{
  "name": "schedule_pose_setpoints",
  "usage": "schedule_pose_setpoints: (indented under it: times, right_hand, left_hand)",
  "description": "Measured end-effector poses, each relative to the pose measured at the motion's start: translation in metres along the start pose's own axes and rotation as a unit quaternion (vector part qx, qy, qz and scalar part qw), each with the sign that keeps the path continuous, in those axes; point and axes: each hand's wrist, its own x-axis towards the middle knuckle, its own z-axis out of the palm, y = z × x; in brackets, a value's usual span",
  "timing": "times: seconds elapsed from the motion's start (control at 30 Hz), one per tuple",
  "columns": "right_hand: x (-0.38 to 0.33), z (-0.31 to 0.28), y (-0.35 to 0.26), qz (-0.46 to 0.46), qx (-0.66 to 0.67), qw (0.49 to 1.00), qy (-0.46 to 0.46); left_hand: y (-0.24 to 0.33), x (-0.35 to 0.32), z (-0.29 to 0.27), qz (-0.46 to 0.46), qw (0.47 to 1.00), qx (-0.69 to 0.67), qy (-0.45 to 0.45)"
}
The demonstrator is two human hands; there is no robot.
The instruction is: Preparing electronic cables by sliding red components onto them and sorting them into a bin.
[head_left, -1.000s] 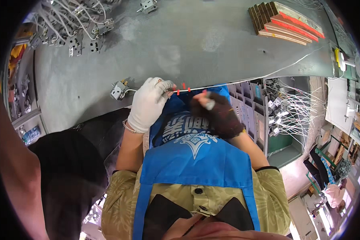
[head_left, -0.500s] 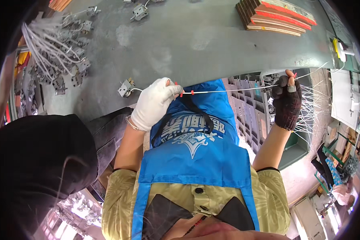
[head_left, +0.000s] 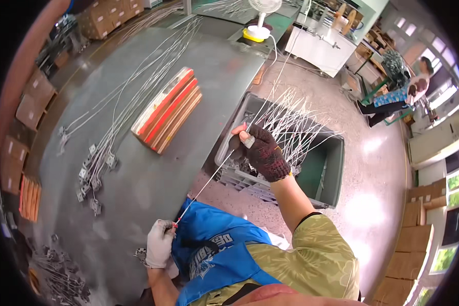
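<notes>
A thin white cable (head_left: 205, 184) runs taut between my two hands, slanting up to the right over the table's edge. My left hand (head_left: 159, 245), in a white glove, is closed on the cable beside small red rings on it. A small metal fitting (head_left: 141, 253) lies on the table next to that hand. My right hand (head_left: 264, 153), in a dark fingerless glove, pinches the cable further along, with a bit of red at the fingertips. Beyond those fingers the cable's free end rises, its tip hard to make out against the other wires.
A grey crate (head_left: 336, 171) on the floor to the right holds many white cables. On the grey table (head_left: 137, 199) lie a stack of boards (head_left: 167, 109), cables with metal fittings (head_left: 94, 173) and another heap (head_left: 56, 275). A white fan (head_left: 260, 28) stands far off; a person (head_left: 400, 92) works at right.
The view has swung to the right, bringing the crate and fan toward the middle. Both hands still grip the cable; it now slants steeply instead of lying nearly level.
</notes>
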Motion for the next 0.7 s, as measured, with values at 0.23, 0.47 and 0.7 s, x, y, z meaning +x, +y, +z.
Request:
schedule_pose_setpoints:
  times: [0.23, 0.47, 0.7]
  right_hand:
    - [-0.012, -0.021, -0.006, -0.005, 0.014, 0.999, 0.036]
    - [-0.019, -0.024, -0.011, 0.008, 0.002, 0.999, 0.053]
    - [-0.028, -0.026, -0.019, -0.001, -0.037, 0.999, 0.029]
  left_hand:
    - [0.003, 0.017, 0.012, 0.016, 0.999, 0.015, -0.031]
    - [0.005, 0.017, 0.015, 0.010, 0.999, 0.003, -0.036]
    - [0.003, 0.012, 0.013, 0.003, 0.998, 0.006, -0.060]
